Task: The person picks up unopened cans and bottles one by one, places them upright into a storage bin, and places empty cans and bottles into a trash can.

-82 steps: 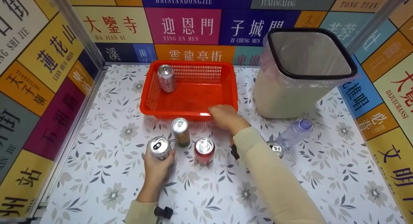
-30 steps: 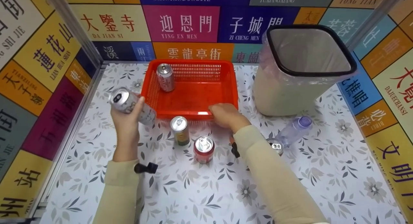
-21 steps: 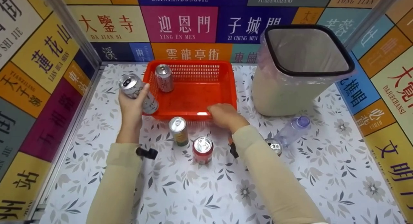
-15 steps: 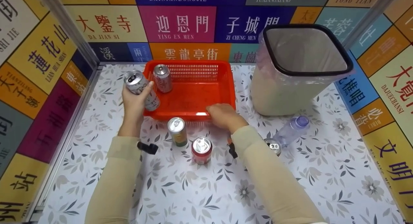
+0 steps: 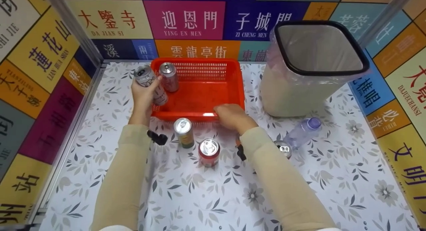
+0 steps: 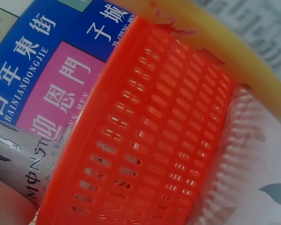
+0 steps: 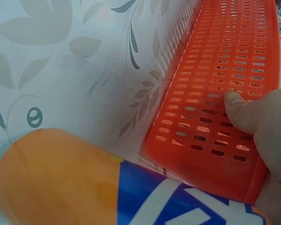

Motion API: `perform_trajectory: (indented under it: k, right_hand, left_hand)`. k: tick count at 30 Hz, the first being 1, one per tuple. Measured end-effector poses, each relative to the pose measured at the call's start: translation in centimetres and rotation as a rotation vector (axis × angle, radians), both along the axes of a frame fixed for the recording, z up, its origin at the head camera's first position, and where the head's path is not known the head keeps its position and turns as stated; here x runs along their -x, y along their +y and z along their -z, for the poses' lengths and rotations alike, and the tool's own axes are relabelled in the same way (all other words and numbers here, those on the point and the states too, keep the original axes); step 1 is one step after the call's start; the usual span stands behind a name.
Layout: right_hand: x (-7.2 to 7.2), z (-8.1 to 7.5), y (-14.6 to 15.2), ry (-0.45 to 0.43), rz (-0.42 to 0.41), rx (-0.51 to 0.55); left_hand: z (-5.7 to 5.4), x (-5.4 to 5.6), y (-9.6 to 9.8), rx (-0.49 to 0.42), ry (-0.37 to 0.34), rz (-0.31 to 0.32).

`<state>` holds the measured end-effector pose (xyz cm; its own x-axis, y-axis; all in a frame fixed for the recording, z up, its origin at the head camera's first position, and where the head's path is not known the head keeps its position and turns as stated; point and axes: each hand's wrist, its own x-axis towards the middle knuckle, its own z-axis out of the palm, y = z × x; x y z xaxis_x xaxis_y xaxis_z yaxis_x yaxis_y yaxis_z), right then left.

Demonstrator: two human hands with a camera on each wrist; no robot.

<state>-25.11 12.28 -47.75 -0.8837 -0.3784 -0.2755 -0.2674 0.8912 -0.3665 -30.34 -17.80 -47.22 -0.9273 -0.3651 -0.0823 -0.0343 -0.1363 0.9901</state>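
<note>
My left hand (image 5: 144, 94) grips a tall silver Monster energy drink can (image 5: 157, 93), tilted with its base inside the left part of the red plastic basket (image 5: 199, 116). Beside it in the basket stands a silver soda can (image 5: 169, 79). The lettering on the drink can (image 6: 30, 164) shows past the basket wall in the left wrist view. My right hand (image 5: 233, 117) grips the basket's front rim near the right corner, its thumb (image 7: 239, 112) pressed against the outer wall in the right wrist view.
Before the basket stand a slim yellow-green can (image 5: 184, 136) and a red can (image 5: 209, 154). An orange-and-blue item (image 7: 75, 173) lies close below my right wrist. A can (image 5: 284, 148), a purple plastic bottle (image 5: 303, 132) and a lined trash bin (image 5: 293, 94) are at right.
My left hand has lifted the drink can from the table, swung it out to the left and then brought it over the basket's left side. My right hand has stayed on the rim.
</note>
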Motion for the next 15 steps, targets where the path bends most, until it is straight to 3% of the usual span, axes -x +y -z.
perform_trajectory:
  k: [4,11,15]
  right_hand:
    - [0.0,-0.1,0.1,-0.009,0.013,0.015]
    - [-0.2,0.0,0.2,-0.038,0.063,0.052]
    - [0.0,0.0,0.1,-0.011,0.032,0.025]
  left_hand:
    - [0.3,0.9,0.3,0.025,-0.005,-0.002]
    - [0.9,2.1,0.9,0.183,-0.037,0.025]
    - [1.4,2.7,1.3,0.220,-0.014,0.031]
